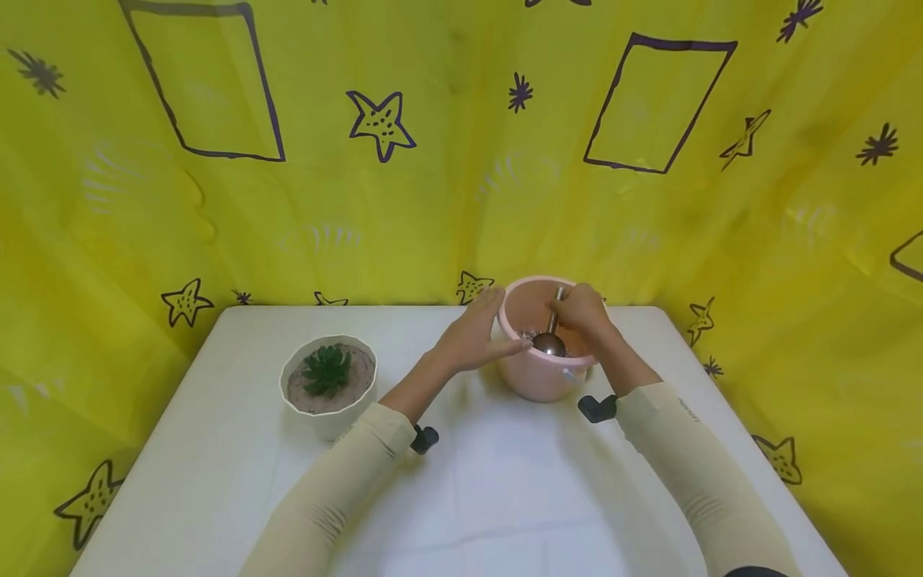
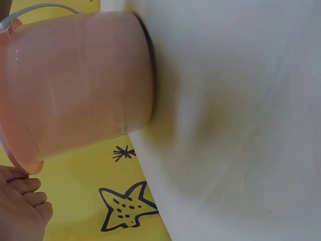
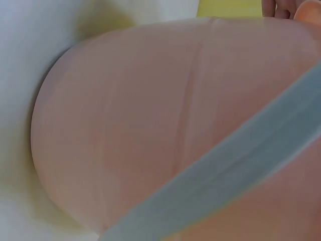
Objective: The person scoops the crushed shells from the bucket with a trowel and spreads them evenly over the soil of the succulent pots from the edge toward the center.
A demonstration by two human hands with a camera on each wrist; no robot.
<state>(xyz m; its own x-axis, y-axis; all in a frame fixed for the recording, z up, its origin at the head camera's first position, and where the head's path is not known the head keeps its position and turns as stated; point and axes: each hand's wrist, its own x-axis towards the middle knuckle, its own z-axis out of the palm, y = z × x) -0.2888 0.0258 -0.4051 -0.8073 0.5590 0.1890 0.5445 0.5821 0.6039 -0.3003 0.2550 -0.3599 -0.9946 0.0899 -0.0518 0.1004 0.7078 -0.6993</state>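
Tipping bucket: risked near table's far edge if ladle is levered.
Right hand: ladle gripped.
Left hand: unclenched at rim.

The right hand grips a metal scoop inside the pink bucket.

a metal scoop slants inside a pink bucket.
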